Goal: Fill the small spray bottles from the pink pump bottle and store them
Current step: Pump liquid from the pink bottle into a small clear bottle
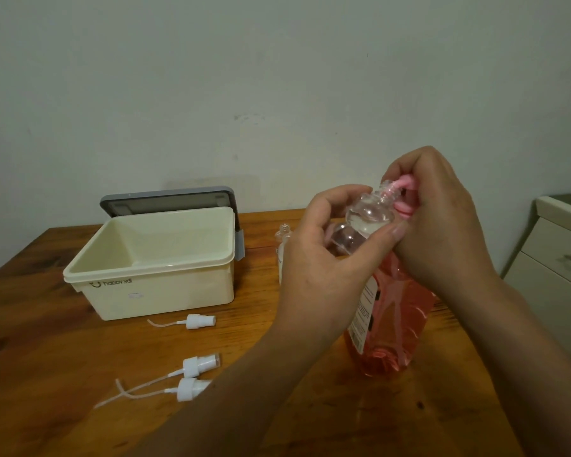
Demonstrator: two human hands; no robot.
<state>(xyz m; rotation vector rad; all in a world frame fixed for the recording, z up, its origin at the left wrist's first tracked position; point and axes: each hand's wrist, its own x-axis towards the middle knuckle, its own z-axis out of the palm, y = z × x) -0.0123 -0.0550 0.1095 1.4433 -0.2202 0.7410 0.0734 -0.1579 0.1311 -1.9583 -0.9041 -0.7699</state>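
The pink pump bottle point(393, 328) stands on the wooden table point(47, 374) at the right. My right hand point(442, 225) is curled over its pink pump head point(406, 192). My left hand point(317, 268) grips a small clear spray bottle point(366, 219), tilted, with its open neck against the pump nozzle. A second small clear bottle point(283, 245) stands uncapped behind my left hand, partly hidden. Three white spray caps with dip tubes lie on the table: one point(200, 321) by the box, two point(198, 366) point(192, 389) nearer me.
A cream storage box point(145, 285) stands open at the left, its grey lid point(165, 201) leaning up behind it. A cream drawer cabinet point(561, 268) stands beside the table at the right. A plain wall runs behind.
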